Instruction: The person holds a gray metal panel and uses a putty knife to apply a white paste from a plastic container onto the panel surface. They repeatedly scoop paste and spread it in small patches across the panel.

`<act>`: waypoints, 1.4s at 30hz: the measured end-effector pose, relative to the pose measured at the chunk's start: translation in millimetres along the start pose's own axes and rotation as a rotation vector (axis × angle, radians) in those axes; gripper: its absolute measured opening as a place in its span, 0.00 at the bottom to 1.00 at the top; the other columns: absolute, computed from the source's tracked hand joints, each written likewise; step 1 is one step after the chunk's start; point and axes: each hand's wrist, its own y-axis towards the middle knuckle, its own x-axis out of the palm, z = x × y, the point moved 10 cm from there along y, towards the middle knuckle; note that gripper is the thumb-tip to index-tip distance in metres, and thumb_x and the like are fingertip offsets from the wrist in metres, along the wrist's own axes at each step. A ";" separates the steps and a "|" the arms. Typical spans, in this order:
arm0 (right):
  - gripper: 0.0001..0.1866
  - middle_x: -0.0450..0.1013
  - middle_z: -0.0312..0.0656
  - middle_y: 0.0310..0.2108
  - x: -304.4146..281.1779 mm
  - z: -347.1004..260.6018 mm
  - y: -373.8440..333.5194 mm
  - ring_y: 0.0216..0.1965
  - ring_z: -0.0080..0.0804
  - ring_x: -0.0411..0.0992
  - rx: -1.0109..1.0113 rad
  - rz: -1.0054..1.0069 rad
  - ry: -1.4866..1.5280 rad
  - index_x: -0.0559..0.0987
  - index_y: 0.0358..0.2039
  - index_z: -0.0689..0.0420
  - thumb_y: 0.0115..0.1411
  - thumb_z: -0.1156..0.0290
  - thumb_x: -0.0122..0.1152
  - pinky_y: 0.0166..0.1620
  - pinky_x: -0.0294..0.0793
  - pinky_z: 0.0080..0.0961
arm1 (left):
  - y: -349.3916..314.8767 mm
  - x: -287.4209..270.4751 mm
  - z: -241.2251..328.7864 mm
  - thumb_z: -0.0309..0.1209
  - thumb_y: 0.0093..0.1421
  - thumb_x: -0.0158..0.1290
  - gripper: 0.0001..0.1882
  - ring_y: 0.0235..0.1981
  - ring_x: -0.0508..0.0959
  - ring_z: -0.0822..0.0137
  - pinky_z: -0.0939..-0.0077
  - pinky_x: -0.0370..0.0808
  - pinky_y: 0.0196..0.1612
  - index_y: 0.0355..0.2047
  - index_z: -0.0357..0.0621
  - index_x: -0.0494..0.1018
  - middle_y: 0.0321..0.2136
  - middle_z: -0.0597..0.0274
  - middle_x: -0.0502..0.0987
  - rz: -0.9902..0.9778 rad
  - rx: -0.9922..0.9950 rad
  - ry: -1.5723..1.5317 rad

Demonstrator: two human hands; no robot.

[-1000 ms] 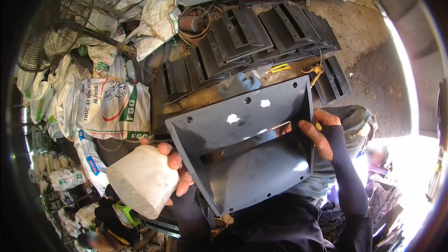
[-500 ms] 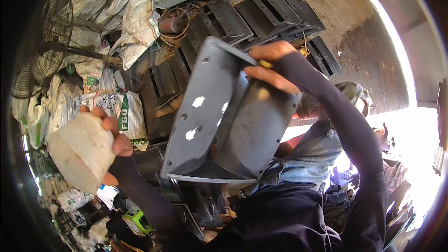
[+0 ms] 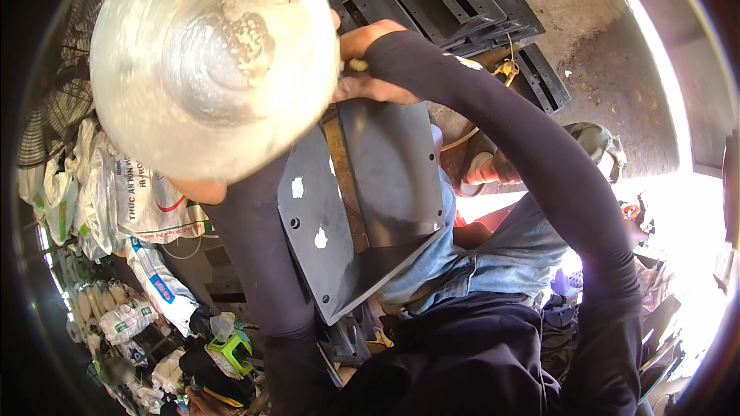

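Note:
My left hand (image 3: 199,189) is closed around a translucent whitish plastic container (image 3: 131,85), raised at upper left with its mouth toward me. Clumpy off-white material (image 3: 258,27) clings inside it. The container hides most of the fingers. Right beside its rim is my right hand (image 3: 378,69), closed at the upper end of a dark grey angled metal part (image 3: 389,173); some fingertips are covered. A small yellow thing (image 3: 358,65) shows between those fingers, its kind unclear. The part leans across my jeans, with round holes along its edges and white patches (image 3: 297,187) on its left face.
Several similar dark parts (image 3: 455,8) lie stacked on the floor at the far side. A yellow fitting (image 3: 506,71) sits beside them. White printed sacks (image 3: 146,204) and a wire-caged fan (image 3: 54,119) stand left; a small green stool (image 3: 231,353) is lower left.
My left hand has brought the container up and right, its mouth now facing me. My right hand has moved left and up. The dark part has turned, its lower right corner rising.

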 end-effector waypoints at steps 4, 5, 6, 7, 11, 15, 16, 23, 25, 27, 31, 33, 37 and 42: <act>0.19 0.77 0.47 0.36 -46.4 3.3 -49.8 0.40 0.47 0.76 -0.042 0.346 -0.115 0.82 0.39 0.57 0.55 0.55 0.68 0.44 0.75 0.37 | -7.6 -8.1 -2.3 0.37 0.51 0.68 0.54 0.67 0.57 0.51 0.60 0.65 0.64 0.69 0.36 0.46 0.68 0.43 0.48 -0.035 0.299 0.061; 0.18 0.77 0.48 0.32 -58.8 16.7 -67.5 0.35 0.44 0.77 0.094 0.411 -0.074 0.82 0.37 0.59 0.59 0.56 0.65 0.41 0.75 0.35 | -12.3 -13.9 -7.3 0.38 0.54 0.64 0.49 0.64 0.60 0.51 0.60 0.66 0.63 0.67 0.34 0.49 0.65 0.43 0.53 0.069 0.320 -0.016; 0.20 0.77 0.46 0.28 -69.8 33.6 -91.0 0.32 0.34 0.77 0.261 0.503 0.051 0.83 0.35 0.60 0.63 0.53 0.60 0.40 0.75 0.31 | -18.1 -16.4 -15.1 0.40 0.56 0.61 0.43 0.61 0.64 0.52 0.61 0.68 0.61 0.65 0.33 0.53 0.62 0.43 0.58 0.170 0.341 -0.090; 0.21 0.80 0.40 0.35 -76.4 37.9 -115.4 0.35 0.26 0.75 0.347 0.443 0.127 0.82 0.38 0.61 0.71 0.56 0.49 0.40 0.74 0.26 | -24.5 -17.0 -20.4 0.41 0.59 0.58 0.39 0.58 0.68 0.53 0.61 0.69 0.59 0.63 0.31 0.56 0.59 0.43 0.63 0.270 0.360 -0.162; 0.38 0.79 0.44 0.34 -106.0 9.7 -174.0 0.37 0.29 0.73 0.293 0.463 0.114 0.80 0.42 0.63 0.72 0.41 0.31 0.44 0.72 0.27 | -39.7 -19.8 -29.4 0.44 0.66 0.48 0.31 0.49 0.79 0.55 0.63 0.73 0.56 0.58 0.26 0.67 0.49 0.43 0.77 0.666 0.376 -0.328; 0.45 0.74 0.47 0.25 -125.7 -18.3 -225.1 0.18 0.22 0.67 0.352 0.718 0.359 0.72 0.39 0.63 0.60 0.25 0.38 0.22 0.66 0.18 | -33.5 -17.8 -31.3 0.44 0.63 0.48 0.36 0.52 0.76 0.47 0.53 0.72 0.57 0.63 0.31 0.59 0.53 0.37 0.72 0.811 0.249 -0.237; 0.41 0.73 0.50 0.28 -129.6 -38.9 -224.8 0.18 0.23 0.68 0.211 0.729 0.411 0.69 0.41 0.64 0.62 0.30 0.42 0.22 0.68 0.18 | -29.8 -13.4 -33.5 0.46 0.63 0.46 0.37 0.53 0.75 0.42 0.49 0.73 0.56 0.65 0.33 0.56 0.56 0.34 0.69 0.777 0.180 -0.154; 0.20 0.70 0.48 0.35 -112.8 -133.5 -214.6 0.24 0.30 0.74 -0.129 0.674 0.411 0.69 0.33 0.56 0.60 0.53 0.66 0.26 0.78 0.23 | -37.9 -16.5 -41.0 0.46 0.63 0.44 0.36 0.56 0.73 0.41 0.46 0.72 0.58 0.66 0.36 0.56 0.58 0.34 0.67 0.819 0.128 -0.111; 0.19 0.72 0.50 0.35 -106.7 -140.8 -207.4 0.27 0.33 0.76 -0.089 0.631 0.314 0.71 0.31 0.55 0.58 0.56 0.69 0.28 0.80 0.26 | -34.4 -14.8 -41.8 0.42 0.63 0.47 0.32 0.52 0.76 0.54 0.61 0.71 0.57 0.62 0.34 0.62 0.51 0.45 0.74 0.803 0.142 -0.188; 0.18 0.73 0.51 0.37 -102.4 -147.7 -197.4 0.29 0.34 0.77 -0.104 0.563 0.249 0.72 0.33 0.55 0.58 0.57 0.70 0.31 0.80 0.28 | -31.6 -13.3 -42.2 0.39 0.63 0.48 0.28 0.50 0.77 0.62 0.69 0.71 0.56 0.59 0.34 0.66 0.48 0.51 0.77 0.806 0.128 -0.193; 0.17 0.76 0.51 0.37 -98.5 -156.3 -172.6 0.31 0.36 0.78 -0.156 0.433 0.090 0.73 0.35 0.55 0.58 0.59 0.70 0.35 0.79 0.30 | -31.6 -13.9 -45.4 0.43 0.65 0.45 0.30 0.50 0.77 0.59 0.66 0.71 0.56 0.60 0.33 0.64 0.48 0.48 0.77 0.854 0.043 -0.065; 0.14 0.79 0.52 0.33 -101.8 -165.6 -165.8 0.28 0.40 0.79 -0.270 0.453 0.078 0.79 0.36 0.61 0.51 0.74 0.73 0.30 0.79 0.28 | -31.3 -14.5 -47.3 0.45 0.66 0.44 0.31 0.50 0.78 0.57 0.65 0.72 0.56 0.61 0.32 0.62 0.48 0.46 0.77 0.855 0.017 -0.026; 0.14 0.79 0.51 0.34 -100.0 -166.9 -156.8 0.29 0.39 0.79 -0.260 0.423 0.058 0.77 0.36 0.59 0.53 0.70 0.72 0.31 0.79 0.28 | -28.1 -14.5 -48.8 0.44 0.67 0.45 0.31 0.49 0.78 0.59 0.66 0.73 0.55 0.61 0.32 0.64 0.48 0.47 0.77 0.808 -0.012 -0.003; 0.15 0.79 0.51 0.35 -89.3 -159.6 -151.9 0.32 0.38 0.79 -0.199 0.368 0.120 0.75 0.36 0.56 0.56 0.64 0.72 0.34 0.78 0.30 | -26.5 -13.7 -50.0 0.45 0.68 0.44 0.30 0.48 0.79 0.60 0.67 0.73 0.55 0.60 0.31 0.65 0.47 0.48 0.78 0.808 -0.031 0.010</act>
